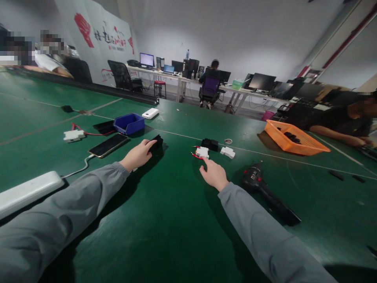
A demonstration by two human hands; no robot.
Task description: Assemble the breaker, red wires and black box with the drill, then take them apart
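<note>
Picking up seemed in hand: right of the blue bin, the left hand grasped a black piece; farther right, the unclenched right hand fingered a white module, whose lifting called for a pinch.

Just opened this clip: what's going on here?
Over a green table, a person's left hand holds a small black part. The right hand points its index finger at a white module with red wires; contact is hard to confirm. A black block and a second white module lie beside that one, and a power screwdriver lies by the right forearm.
</note>
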